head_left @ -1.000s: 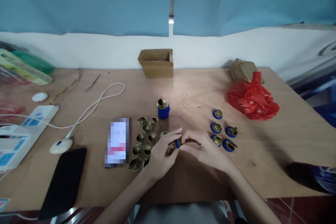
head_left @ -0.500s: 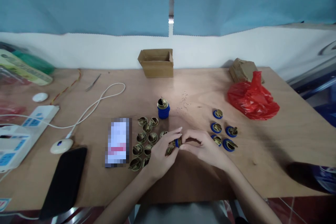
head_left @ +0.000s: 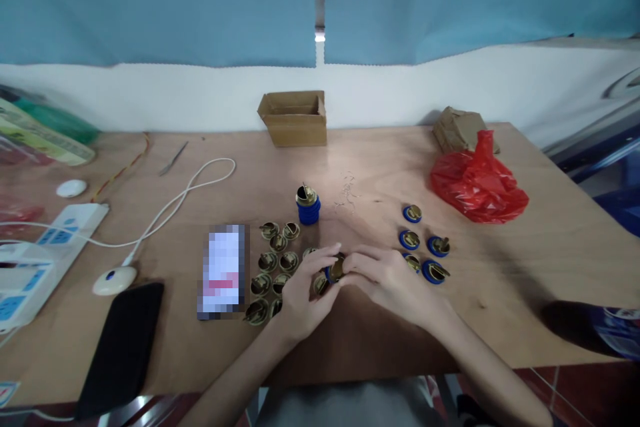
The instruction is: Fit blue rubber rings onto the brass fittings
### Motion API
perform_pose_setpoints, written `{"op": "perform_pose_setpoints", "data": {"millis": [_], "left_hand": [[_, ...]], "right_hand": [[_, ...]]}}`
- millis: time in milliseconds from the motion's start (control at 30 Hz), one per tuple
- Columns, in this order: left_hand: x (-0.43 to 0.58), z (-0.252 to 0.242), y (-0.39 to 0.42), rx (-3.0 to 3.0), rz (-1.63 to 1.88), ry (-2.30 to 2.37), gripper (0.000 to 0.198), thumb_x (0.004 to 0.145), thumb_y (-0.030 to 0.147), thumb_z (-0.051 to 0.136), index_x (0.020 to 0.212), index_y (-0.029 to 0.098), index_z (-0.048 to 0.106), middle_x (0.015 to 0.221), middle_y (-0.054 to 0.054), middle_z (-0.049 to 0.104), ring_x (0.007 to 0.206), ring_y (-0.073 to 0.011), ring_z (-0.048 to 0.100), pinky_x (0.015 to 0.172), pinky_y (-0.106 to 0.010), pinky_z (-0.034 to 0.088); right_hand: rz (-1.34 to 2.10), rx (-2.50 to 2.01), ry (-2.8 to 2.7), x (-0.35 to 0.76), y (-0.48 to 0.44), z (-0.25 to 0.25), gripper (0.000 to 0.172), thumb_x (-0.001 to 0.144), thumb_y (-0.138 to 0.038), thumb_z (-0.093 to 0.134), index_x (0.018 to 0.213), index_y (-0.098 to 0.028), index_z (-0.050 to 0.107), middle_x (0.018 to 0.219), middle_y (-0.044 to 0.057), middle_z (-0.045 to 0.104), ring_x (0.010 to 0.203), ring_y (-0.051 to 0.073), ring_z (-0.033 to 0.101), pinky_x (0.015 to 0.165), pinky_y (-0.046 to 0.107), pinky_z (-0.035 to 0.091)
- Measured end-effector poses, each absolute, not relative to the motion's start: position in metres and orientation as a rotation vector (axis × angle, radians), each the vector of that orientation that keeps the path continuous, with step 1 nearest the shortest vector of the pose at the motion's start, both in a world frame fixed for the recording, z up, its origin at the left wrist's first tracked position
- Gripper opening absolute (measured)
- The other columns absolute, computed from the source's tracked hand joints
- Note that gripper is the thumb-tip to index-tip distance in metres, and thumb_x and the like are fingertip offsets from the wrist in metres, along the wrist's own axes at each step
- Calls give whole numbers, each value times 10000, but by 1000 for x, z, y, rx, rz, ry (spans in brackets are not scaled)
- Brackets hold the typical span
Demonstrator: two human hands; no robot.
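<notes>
In front of me, a round brass fitting with a blue ring (head_left: 334, 269) is held between both hands, its brass face partly showing. My left hand (head_left: 306, 297) grips it from the left with fingers and thumb. From the right, the bent fingers and thumb of my right hand (head_left: 393, 280) close on its edge. Several bare brass fittings (head_left: 268, 261) lie in rows beside and partly under my left hand. Behind them stands a stack of blue rings (head_left: 309, 215) with a brass fitting (head_left: 307, 195) on top. Several blue-ringed fittings (head_left: 410, 239) lie past my right hand.
A phone with a lit screen (head_left: 223, 270), a dark phone (head_left: 123, 347), a white cable (head_left: 170, 207) and a power strip (head_left: 55, 253) occupy the left. An open cardboard box (head_left: 297, 130) stands at the back. A red bag (head_left: 477, 187) and a dark bottle (head_left: 590, 330) are right.
The held fitting has turned so more of its brass face shows. My right-hand fingers have shifted around its edge. The view has moved slightly; the other pieces stay in place.
</notes>
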State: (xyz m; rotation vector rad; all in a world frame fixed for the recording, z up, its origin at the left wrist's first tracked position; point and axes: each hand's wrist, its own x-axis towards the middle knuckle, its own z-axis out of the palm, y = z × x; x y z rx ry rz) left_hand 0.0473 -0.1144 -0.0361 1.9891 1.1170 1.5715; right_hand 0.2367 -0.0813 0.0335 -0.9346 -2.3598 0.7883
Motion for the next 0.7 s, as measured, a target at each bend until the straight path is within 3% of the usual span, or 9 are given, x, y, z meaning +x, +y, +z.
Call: {"op": "perform_pose_setpoints", "data": {"millis": [233, 500, 700], "left_hand": [[42, -31, -114, 2129, 1677, 1097, 414, 829, 43, 731, 1198, 183, 606, 1145, -112, 740, 1101, -241, 737, 945, -391, 642], [35, -47, -115, 2103, 1755, 978, 554, 825, 5, 721, 1309, 235, 579, 1202, -92, 749, 1170, -280, 716, 987, -516, 624], [36, -53, -117, 2064, 1737, 958, 590, 834, -6, 712, 1345, 250, 565, 1219, -83, 753, 1181, -271, 712, 1007, -512, 614]], "right_hand": [[444, -858, -2535, 234, -87, 41, 259, 1023, -122, 441, 969, -168, 690, 1163, 133, 737, 983, 227, 743, 789, 348, 638], [342, -876, -2551, 224, -91, 44, 256, 965, -50, 446, 916, -151, 675, 1074, 138, 746, 861, 223, 747, 706, 321, 641], [236, -889, -2647, 222, -92, 46, 235, 940, -28, 478, 954, -144, 681, 1018, 129, 738, 801, 215, 724, 675, 320, 626]]}}
